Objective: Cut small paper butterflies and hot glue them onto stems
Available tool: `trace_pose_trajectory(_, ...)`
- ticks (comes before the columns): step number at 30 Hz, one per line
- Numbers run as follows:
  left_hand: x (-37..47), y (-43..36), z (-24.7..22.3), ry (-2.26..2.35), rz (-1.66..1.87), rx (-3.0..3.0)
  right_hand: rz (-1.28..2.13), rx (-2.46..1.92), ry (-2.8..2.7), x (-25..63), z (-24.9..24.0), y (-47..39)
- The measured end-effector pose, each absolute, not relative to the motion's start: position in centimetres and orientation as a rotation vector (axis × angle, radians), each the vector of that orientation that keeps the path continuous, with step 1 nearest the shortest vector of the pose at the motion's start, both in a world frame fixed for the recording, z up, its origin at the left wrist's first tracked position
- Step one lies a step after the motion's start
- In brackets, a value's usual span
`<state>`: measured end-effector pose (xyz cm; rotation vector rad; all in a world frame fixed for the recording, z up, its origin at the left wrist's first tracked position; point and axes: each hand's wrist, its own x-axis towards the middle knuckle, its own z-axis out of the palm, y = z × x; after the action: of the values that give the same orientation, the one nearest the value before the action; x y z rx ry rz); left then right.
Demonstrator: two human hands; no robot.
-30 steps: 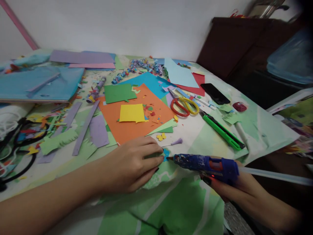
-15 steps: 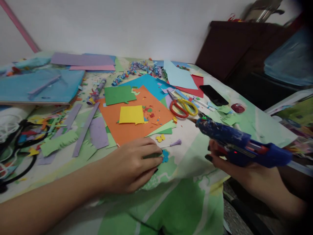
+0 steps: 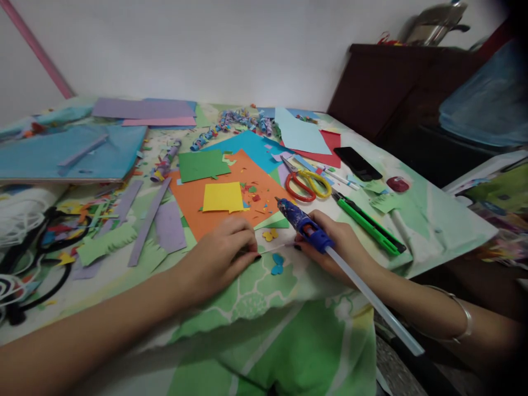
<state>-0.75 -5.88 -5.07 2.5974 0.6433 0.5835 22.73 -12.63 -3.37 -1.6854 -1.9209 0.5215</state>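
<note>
My right hand point(image 3: 334, 242) is wrapped round a blue hot glue gun point(image 3: 303, 223), its nozzle pointing up and to the left over the orange sheet's edge. A long clear glue stick point(image 3: 375, 302) sticks out of its back. My left hand point(image 3: 226, 253) rests near the table's front edge, fingers curled, thumb and forefinger at the left end of a thin white stick point(image 3: 276, 248). The stick's other end is close by my right fingers, which hide its purple tip. Just behind the stick lies a small yellow paper butterfly point(image 3: 270, 235); a blue paper butterfly point(image 3: 278, 264) lies in front.
An orange sheet point(image 3: 190, 214) bears green and yellow paper point(image 3: 223, 197) and scraps. Scissors point(image 3: 303, 181), a green box cutter point(image 3: 371, 225) and a phone point(image 3: 357, 163) lie to the right. Purple strips point(image 3: 149, 223), black cables point(image 3: 53, 269) and a blue folder point(image 3: 53, 159) are at left.
My right hand has brought the glue gun leftward, nearer my left hand, uncovering the box cutter. My left hand has drawn slightly back from the blue butterfly, its fingers more curled.
</note>
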Motion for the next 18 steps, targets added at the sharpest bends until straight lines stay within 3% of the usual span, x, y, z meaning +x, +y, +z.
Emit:
trace_pose_trajectory(8, -0.5, -6.3, -4.2, 0.720, 0.647, 2.451, 0.630, -1.632, -1.719, 22.3, -2.8, -13.9)
trace_pose_trajectory(18, -0.7, -6.4, -4.2, 0.437, 0.637, 2.452, 0.762, -1.617, -1.802, 22.2, -2.7, -15.4)
